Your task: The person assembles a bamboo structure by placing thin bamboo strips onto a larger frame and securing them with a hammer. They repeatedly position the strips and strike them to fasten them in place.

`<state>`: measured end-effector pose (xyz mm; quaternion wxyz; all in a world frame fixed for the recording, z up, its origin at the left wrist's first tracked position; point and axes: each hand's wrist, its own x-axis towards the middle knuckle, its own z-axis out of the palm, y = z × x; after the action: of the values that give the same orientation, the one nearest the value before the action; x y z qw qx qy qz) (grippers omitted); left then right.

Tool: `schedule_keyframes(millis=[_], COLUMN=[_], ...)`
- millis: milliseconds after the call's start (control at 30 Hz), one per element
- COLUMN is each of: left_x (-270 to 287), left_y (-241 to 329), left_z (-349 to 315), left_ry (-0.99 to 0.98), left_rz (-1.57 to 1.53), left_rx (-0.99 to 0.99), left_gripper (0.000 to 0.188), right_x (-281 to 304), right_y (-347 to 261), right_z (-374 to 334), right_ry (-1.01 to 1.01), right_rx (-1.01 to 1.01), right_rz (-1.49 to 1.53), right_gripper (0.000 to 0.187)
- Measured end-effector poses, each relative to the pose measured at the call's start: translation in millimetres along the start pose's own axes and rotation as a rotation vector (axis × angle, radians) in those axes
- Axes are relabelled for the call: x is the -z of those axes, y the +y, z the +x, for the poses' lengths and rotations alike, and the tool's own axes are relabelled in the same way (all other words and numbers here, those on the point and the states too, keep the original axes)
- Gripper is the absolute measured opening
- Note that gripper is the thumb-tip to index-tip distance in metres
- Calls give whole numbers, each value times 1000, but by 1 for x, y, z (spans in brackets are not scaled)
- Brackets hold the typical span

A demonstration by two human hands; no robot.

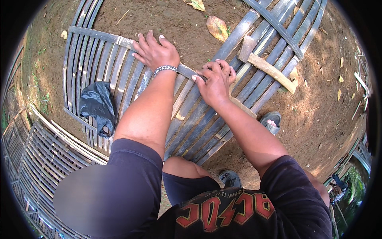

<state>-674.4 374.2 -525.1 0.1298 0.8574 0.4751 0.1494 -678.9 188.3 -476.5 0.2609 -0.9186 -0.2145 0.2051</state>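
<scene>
A slatted bamboo frame [127,75] stretches out in front of me, its strips dark and weathered. My left hand [157,51], with a chain bracelet at the wrist, lies over the far crosspiece [104,36], its fingers spread. To its right, my right hand [215,81] rests with bent, closed fingers at the crosspiece's right end, where several bamboo strips meet. Whatever is between those fingers is hidden. A hatchet [272,72] with a curved wooden handle lies on the strips to the right of that hand.
A black plastic bag [97,104] hangs over the slats at left. More bamboo slat panels [47,155] stand at lower left. Dry leaves [217,28] are scattered on the bare soil. My sandalled feet [270,122] are at the frame's right side and below.
</scene>
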Motion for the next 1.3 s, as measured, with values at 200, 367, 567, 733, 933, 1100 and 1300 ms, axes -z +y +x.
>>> schedule_keyframes(millis=[200,367,567,733,933,1100,1300], left_x=[-1,-2,-2,-2,-4,1,1], left_y=[0,0,-4,-3,3,-3,0], left_z=[-1,-2,-1,-1,-2,0,3], left_ry=[9,10,41,21,23,33,-6], left_rz=[-2,-21,-8,-8,-23,-13,-11], left_rx=[0,0,-16,-11,-17,-2,-7], left_gripper=[49,48,46,47,47,46,55], right_x=[2,1,4,9,-13,-15,-17], right_y=[-1,0,17,6,13,5,8], right_z=[1,-1,-6,8,5,10,12], right_ry=[-15,12,172,304,178,89,92], right_rx=[-6,8,79,45,68,62,59], right_rz=[-14,7,202,-53,-346,-369,-450], right_gripper=[20,23,44,48,49,54,61])
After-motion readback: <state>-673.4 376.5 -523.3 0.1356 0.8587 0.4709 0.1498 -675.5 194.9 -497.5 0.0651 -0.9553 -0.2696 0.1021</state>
